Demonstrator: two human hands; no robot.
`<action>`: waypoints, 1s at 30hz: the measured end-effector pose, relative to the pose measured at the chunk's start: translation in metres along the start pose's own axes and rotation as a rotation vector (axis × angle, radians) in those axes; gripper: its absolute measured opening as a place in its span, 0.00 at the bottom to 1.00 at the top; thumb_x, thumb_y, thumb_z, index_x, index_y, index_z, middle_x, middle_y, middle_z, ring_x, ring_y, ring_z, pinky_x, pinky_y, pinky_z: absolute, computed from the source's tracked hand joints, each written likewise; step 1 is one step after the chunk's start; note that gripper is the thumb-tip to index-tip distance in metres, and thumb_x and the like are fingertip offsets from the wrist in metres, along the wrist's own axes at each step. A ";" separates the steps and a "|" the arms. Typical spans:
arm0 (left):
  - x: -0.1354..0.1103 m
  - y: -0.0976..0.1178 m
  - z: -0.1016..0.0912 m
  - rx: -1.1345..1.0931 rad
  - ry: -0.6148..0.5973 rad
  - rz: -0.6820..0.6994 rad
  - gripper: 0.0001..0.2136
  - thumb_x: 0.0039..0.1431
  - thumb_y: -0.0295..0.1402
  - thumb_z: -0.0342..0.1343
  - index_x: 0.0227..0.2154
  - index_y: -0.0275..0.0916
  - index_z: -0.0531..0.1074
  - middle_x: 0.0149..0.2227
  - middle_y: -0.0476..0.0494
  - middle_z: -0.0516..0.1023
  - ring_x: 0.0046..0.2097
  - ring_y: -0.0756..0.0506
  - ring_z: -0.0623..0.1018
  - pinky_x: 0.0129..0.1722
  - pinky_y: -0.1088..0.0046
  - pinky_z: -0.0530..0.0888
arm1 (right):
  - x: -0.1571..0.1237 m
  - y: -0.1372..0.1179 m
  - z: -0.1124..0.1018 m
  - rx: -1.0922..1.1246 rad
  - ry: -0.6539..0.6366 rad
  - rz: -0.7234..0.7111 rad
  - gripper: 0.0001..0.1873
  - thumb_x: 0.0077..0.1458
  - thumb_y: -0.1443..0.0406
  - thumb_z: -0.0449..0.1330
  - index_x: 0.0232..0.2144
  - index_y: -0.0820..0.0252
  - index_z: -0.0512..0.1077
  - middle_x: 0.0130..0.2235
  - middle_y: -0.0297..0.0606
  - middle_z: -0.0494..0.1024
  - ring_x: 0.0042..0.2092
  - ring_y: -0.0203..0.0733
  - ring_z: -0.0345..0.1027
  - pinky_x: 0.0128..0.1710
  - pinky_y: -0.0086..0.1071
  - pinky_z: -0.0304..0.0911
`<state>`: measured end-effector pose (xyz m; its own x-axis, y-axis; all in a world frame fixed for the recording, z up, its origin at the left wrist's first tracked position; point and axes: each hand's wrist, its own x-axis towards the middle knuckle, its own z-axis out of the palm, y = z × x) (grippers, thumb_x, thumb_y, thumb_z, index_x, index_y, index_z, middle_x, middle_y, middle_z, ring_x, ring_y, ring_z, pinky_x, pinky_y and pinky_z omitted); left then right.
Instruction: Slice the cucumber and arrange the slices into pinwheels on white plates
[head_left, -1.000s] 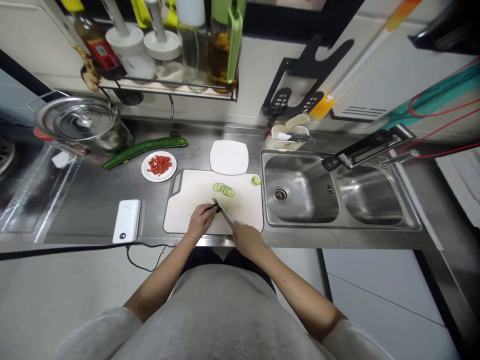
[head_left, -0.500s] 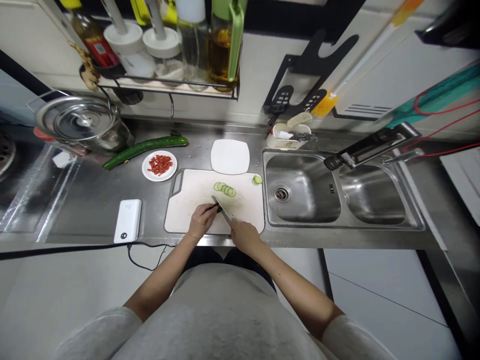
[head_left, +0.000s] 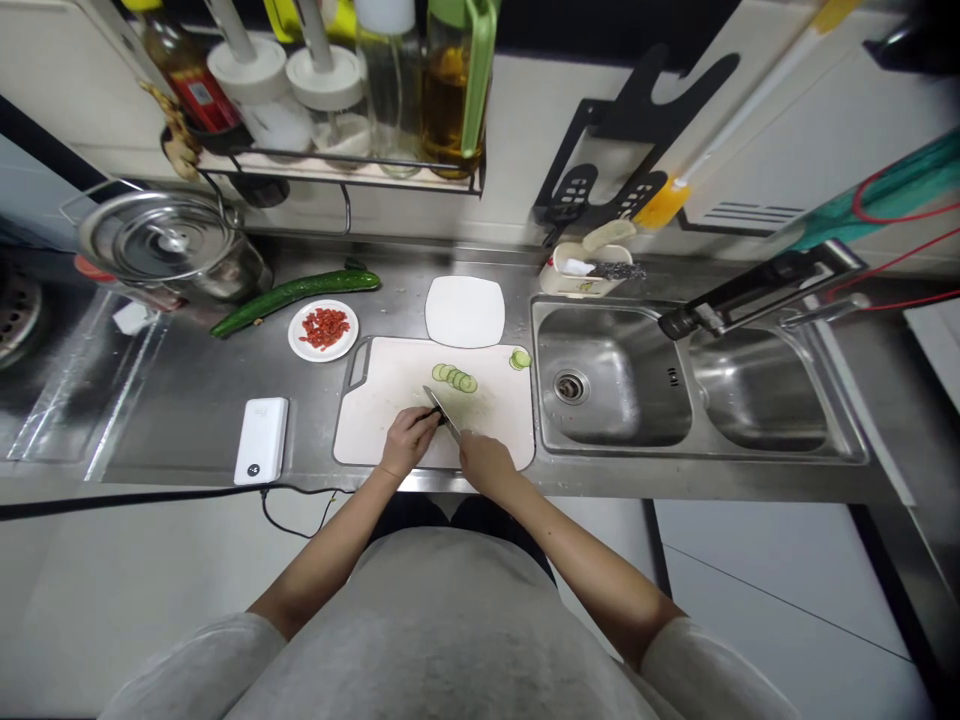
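Observation:
My left hand (head_left: 407, 440) is curled over a small piece of cucumber, mostly hidden under its fingers, on the white cutting board (head_left: 375, 415). Around the handle of a knife (head_left: 443, 412) my right hand (head_left: 486, 462) is closed, and the blade slants up-left to the left fingertips. A row of cucumber slices (head_left: 454, 377) lies on the board just beyond the blade. More slices (head_left: 520, 358) sit at the board's far right corner.
A whole cucumber (head_left: 294, 298), a small plate of red bits (head_left: 323, 329) and an empty white plate (head_left: 464, 311) lie behind the board. A white power bank (head_left: 260, 454) with a cable sits left. A lidded steel pot (head_left: 171, 246) stands far left, a double sink (head_left: 675, 385) right.
The knife and my right hand have crept slightly left toward my left hand. The camera view has shifted a little. The slices have not moved.

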<state>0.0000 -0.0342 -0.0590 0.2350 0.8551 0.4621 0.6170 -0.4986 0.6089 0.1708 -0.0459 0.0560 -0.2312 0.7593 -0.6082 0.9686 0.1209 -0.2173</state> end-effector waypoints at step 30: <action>0.098 0.040 -0.019 -0.083 -0.354 -0.149 0.15 0.58 0.41 0.54 0.47 0.44 0.73 0.46 0.44 0.75 0.50 0.41 0.72 0.51 0.60 0.68 | -0.025 0.078 -0.004 -0.183 0.420 0.127 0.25 0.64 0.65 0.44 0.62 0.51 0.58 0.40 0.46 0.70 0.44 0.48 0.56 0.43 0.39 0.45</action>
<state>0.0333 0.0272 0.0234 0.4012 0.9077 0.1227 0.6045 -0.3631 0.7090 0.2522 -0.0528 0.0569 -0.0892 0.9637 -0.2517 0.9958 0.0921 -0.0001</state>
